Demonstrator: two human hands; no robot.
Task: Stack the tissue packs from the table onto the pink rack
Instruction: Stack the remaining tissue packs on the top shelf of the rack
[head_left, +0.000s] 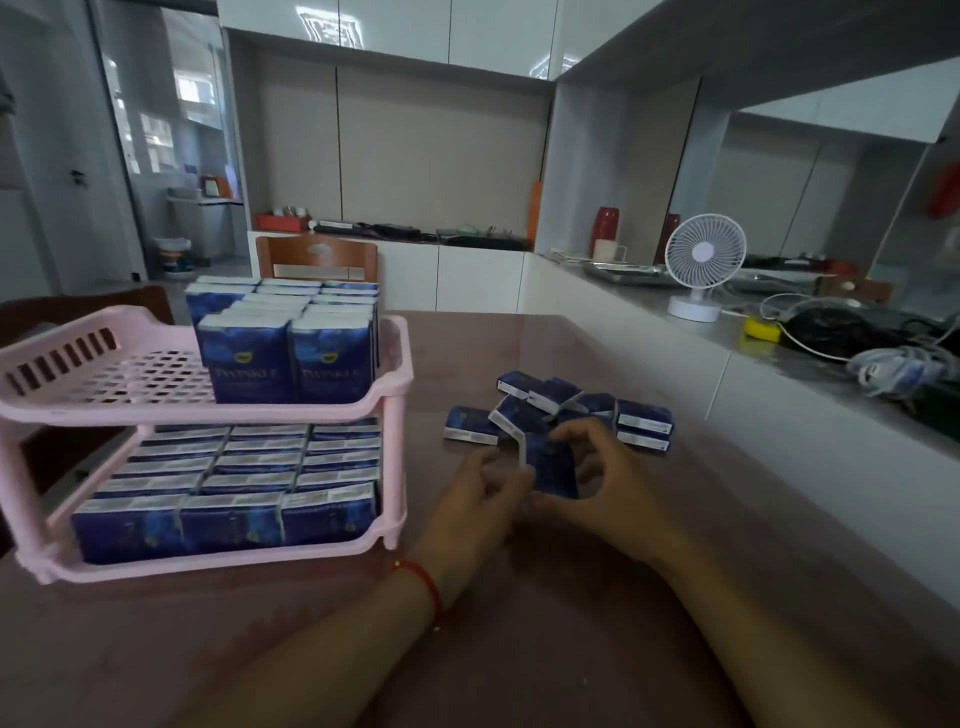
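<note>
Head cam: both hands, left hand & right hand, hold one tissue pack above tabletop; next, likely w/ lift to pink rack top tier.

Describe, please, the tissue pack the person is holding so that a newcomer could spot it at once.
Start at the pink rack on the reddish table, then look right to the loose heap of blue packs. Just in front of the heap, the left hand and right hand grip one tissue pack. It alone is lifted upright between fingers; the others lie on the table.
</note>
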